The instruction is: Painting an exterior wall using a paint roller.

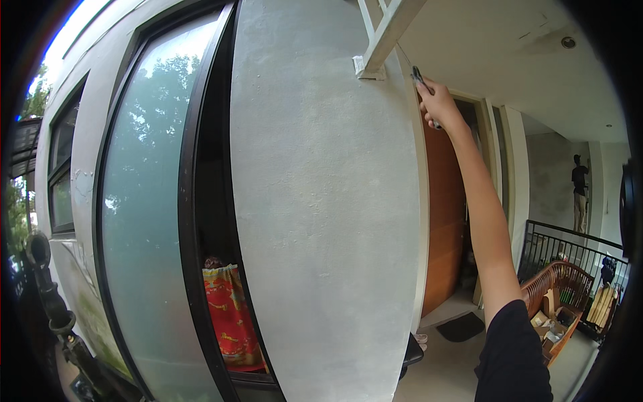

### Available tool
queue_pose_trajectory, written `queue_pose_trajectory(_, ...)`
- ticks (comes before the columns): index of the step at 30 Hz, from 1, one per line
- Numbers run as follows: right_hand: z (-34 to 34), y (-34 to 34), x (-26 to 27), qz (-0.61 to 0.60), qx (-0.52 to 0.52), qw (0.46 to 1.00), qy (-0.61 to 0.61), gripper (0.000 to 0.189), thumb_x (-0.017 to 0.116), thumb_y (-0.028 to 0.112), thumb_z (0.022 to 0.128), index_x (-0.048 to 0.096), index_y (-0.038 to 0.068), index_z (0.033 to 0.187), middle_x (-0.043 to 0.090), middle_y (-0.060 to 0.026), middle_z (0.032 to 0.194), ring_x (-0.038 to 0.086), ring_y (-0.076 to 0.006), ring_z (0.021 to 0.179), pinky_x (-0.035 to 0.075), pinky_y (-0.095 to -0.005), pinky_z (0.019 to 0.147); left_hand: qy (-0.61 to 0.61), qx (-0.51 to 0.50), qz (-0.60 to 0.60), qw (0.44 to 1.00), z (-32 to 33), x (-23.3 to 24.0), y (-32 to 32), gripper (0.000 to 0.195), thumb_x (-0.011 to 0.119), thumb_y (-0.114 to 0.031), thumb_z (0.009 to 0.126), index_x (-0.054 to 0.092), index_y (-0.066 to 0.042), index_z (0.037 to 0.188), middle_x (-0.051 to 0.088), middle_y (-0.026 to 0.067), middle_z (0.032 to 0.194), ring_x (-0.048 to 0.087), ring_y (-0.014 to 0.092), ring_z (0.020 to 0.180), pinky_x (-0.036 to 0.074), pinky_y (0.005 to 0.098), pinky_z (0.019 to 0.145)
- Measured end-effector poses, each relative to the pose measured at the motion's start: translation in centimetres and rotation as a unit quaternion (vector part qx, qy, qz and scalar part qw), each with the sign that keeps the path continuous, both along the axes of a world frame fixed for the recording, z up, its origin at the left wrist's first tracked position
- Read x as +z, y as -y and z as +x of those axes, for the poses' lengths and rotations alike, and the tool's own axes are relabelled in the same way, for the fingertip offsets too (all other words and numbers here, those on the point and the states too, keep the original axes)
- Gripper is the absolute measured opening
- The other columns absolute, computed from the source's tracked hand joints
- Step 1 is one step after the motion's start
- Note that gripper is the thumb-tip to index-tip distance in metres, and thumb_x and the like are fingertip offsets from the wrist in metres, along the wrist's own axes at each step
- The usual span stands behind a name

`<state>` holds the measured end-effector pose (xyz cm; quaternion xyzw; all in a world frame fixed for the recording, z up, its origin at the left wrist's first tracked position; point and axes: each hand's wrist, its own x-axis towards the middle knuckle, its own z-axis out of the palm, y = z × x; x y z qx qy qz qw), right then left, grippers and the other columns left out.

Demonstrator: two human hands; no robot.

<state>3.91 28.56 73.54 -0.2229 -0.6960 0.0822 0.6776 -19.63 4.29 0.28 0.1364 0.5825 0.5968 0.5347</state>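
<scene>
My right hand (438, 104) is raised at the upper right, arm stretched out, with its fingers closed around a dark hand tool (418, 75). The tool's narrow end pokes out above the fist and another end shows below it; its exact kind is too small to tell. A thin dark line (403, 53) runs near the tool's tip, close to the wall's upper corner. Left of the hand, a white metal beam (384, 42) meets the grey plastered wall (321, 201) at a rough white base. My left hand is out of view.
A frosted glass panel (145, 211) in a black frame stands left, beside a gap showing red patterned cloth (231, 316). A wooden door (442, 216), dark mat (460, 326), wooden bench (567, 276) holding boxes, and black railing (572, 241) lie right. Another person (579, 191) stands far off.
</scene>
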Motion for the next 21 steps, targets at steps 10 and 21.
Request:
queue_pose_trajectory(10, 1.5, 3.0, 1.4, 0.013, -0.061, 0.998, 0.024, 0.036, 0.038, 0.026, 0.088, 0.043, 0.007, 0.119, 0.04, -0.002, 0.052, 0.038, -0.0094, 0.038, 0.038, -0.0256, 0.036, 0.021, 0.008, -0.008, 1.0, -0.2, -2.9, -1.4, 0.061, 0.034, -0.062, 0.079, 0.046, -0.013, 0.114, 0.052, 0.0126, 0.099, 0.045, 0.026, 0.087, 0.043, 0.0442, 0.067)
queue_pose_trajectory(21, -1.3, 1.1, 1.5, 0.025, -0.032, 0.999, 0.018, 0.028, 0.039, 0.024, 0.088, 0.05, -0.001, 0.094, 0.044, -0.0048, 0.051, 0.043, -0.0124, 0.038, 0.043, -0.0282, 0.039, -0.049, 0.027, 0.033, 0.998, -0.8, -9.8, -3.9, 0.061, 0.033, -0.057, 0.082, 0.043, -0.008, 0.117, 0.052, 0.0119, 0.106, 0.05, 0.025, 0.09, 0.043, 0.0409, 0.071)
